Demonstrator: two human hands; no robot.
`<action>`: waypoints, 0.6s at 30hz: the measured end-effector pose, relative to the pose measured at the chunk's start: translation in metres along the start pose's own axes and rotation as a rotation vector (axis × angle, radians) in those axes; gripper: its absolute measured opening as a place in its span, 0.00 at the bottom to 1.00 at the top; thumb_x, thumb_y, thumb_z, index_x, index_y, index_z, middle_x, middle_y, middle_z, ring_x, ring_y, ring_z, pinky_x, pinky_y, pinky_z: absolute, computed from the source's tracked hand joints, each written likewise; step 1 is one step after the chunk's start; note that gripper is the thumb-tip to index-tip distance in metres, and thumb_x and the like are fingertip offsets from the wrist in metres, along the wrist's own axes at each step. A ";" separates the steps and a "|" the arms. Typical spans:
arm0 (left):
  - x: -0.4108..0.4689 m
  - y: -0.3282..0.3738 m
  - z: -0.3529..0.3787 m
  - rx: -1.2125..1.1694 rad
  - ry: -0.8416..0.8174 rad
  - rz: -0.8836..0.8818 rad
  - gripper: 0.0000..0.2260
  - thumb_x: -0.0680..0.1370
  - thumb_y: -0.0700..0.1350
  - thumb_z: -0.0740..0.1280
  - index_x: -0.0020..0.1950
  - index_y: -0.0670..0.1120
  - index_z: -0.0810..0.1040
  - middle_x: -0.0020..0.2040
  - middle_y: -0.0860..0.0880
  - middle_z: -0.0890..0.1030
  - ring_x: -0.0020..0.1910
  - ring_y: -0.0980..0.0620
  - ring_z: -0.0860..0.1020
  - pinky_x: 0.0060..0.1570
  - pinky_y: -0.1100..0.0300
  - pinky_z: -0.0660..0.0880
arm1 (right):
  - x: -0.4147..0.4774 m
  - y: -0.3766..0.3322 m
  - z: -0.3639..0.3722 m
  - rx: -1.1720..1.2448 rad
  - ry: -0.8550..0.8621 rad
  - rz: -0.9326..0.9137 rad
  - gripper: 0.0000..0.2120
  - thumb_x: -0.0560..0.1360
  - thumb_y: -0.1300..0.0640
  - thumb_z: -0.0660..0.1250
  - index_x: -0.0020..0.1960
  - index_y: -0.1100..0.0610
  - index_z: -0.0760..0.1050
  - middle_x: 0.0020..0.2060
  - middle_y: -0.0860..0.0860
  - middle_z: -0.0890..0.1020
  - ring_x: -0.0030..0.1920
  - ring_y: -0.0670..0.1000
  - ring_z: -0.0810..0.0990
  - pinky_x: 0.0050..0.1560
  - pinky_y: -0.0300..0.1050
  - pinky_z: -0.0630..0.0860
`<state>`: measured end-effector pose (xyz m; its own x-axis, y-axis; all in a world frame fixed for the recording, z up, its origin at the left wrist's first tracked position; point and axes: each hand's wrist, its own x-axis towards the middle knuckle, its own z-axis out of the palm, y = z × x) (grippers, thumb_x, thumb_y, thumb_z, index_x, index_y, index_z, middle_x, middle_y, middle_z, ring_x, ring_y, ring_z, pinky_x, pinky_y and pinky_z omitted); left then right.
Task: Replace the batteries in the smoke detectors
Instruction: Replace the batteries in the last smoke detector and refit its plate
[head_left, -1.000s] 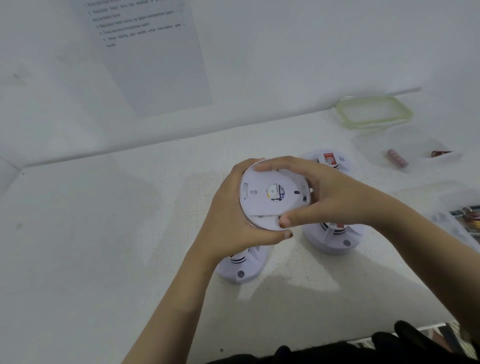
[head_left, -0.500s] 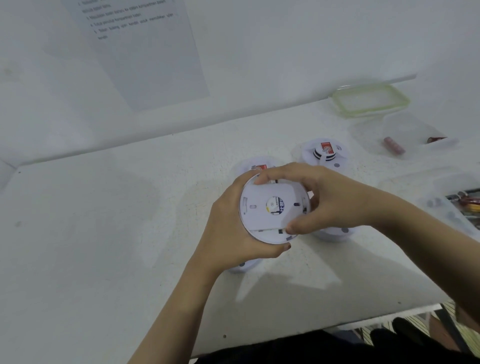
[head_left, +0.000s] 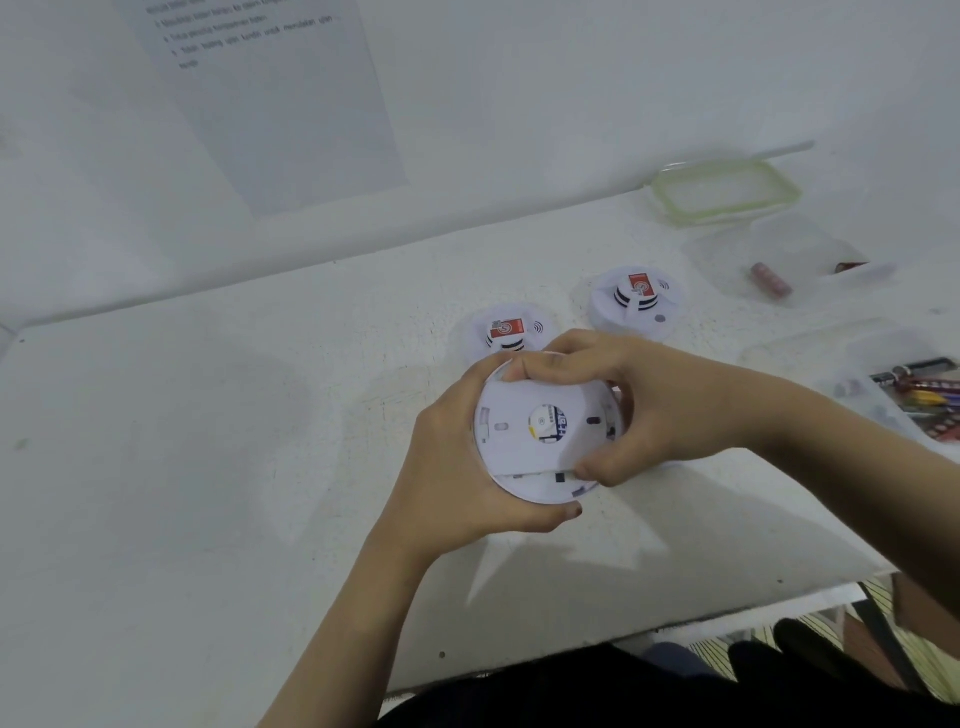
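Grip mattered most at this step: the held smoke detector (head_left: 524, 431) sat above the table (head_left: 208, 467), back towards the camera, cupped in the left hand (head_left: 452, 467), whose digits were curled round its left rim with the thumb hooked under the lower edge. The right hand (head_left: 670, 410) clasped the back plate (head_left: 519, 410) from the other side, its fingers (head_left: 530, 370) bent over the top edge and its thumb pressed at the bottom, where a thin gap showed dark parts of the body beneath. The plate seemed to be worked against the body, though whether off or on could not be told, and no battery showed inside. To do it well, the left hand would best hold the body firm while the right did all the moving, with the force flat along the plate rather than prying upward at the thumb, since thin plastic tabs of this kind probably snap if levered. Working low over the table seemed wise, so a slipped part would not fall far. A second detector (head_left: 511, 332) lay just behind the hands and a third detector (head_left: 638, 299) farther back to the right, both face up, while a clear tub (head_left: 727, 270) with a reddish battery (head_left: 771, 280) and a tray of batteries (head_left: 930, 400) stood off to the right
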<state>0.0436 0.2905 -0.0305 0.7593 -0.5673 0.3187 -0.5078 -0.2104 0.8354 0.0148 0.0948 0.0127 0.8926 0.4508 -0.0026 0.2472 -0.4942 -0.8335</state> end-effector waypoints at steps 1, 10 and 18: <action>-0.001 0.000 0.000 0.007 -0.007 -0.009 0.41 0.55 0.52 0.80 0.65 0.58 0.69 0.59 0.60 0.78 0.58 0.59 0.78 0.52 0.69 0.75 | -0.001 0.002 0.001 -0.013 -0.005 0.012 0.35 0.61 0.60 0.73 0.63 0.38 0.68 0.52 0.41 0.71 0.54 0.37 0.72 0.49 0.29 0.71; -0.017 0.000 0.008 0.052 -0.050 -0.123 0.41 0.54 0.53 0.80 0.63 0.62 0.65 0.58 0.66 0.75 0.57 0.65 0.76 0.48 0.74 0.72 | -0.015 0.003 0.018 -0.075 0.034 0.027 0.34 0.65 0.58 0.74 0.64 0.35 0.66 0.58 0.43 0.73 0.60 0.40 0.69 0.55 0.39 0.73; -0.030 0.009 0.032 0.113 -0.061 -0.134 0.42 0.58 0.45 0.83 0.62 0.64 0.62 0.58 0.65 0.73 0.57 0.64 0.74 0.49 0.75 0.70 | -0.044 -0.004 0.024 -0.521 0.113 0.019 0.32 0.66 0.51 0.72 0.66 0.42 0.63 0.59 0.43 0.65 0.59 0.43 0.65 0.56 0.41 0.70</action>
<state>0.0028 0.2802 -0.0473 0.7988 -0.5747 0.1777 -0.4491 -0.3733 0.8117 -0.0340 0.0949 0.0034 0.9266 0.3697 0.0688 0.3597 -0.8181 -0.4486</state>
